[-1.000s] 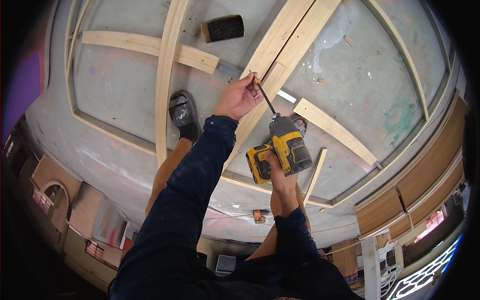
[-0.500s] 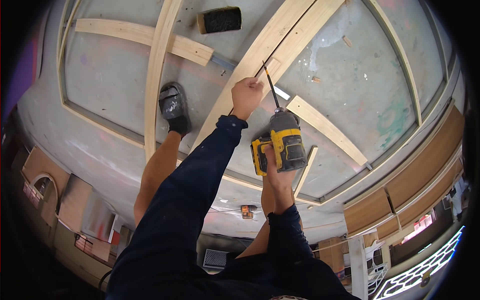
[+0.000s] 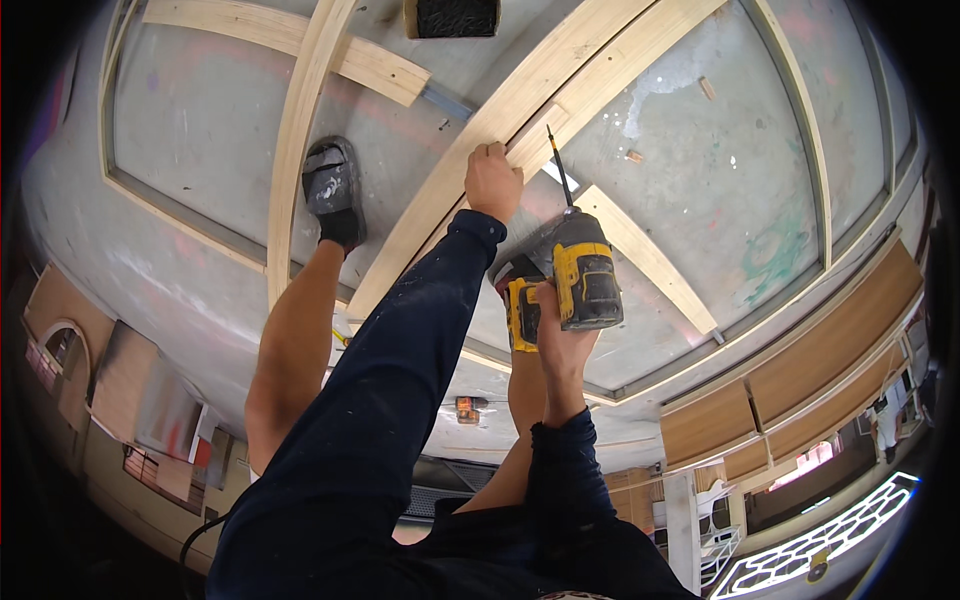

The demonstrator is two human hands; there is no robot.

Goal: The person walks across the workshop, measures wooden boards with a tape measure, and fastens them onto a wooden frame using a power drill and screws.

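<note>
My right hand [image 3: 566, 335] grips a yellow-and-black cordless drill [image 3: 588, 285] by its handle. A long thin bit [image 3: 560, 168] points away from me, its tip over the pale wooden beam. My left hand [image 3: 494, 186] rests on the paired beams [image 3: 455, 185], left of the bit, fingers curled down at the gap between them. What its fingertips hold, if anything, is hidden. Just beyond them a short wood block [image 3: 540, 132] lies along the right beam. The bit stands apart from my left hand.
Around me lies a timber frame on a grey floor, with cross battens [image 3: 650, 257] and a long rail [image 3: 300, 150]. My left shoe [image 3: 331, 185] stands beside that rail. A box of dark screws or nails [image 3: 455, 18] sits far ahead. Another orange drill [image 3: 467, 409] lies behind my legs.
My left hand has shifted down and closer onto the beams. The drill has moved slightly right and its bit tip is farther from my fingers. The whole view has tilted a little.
</note>
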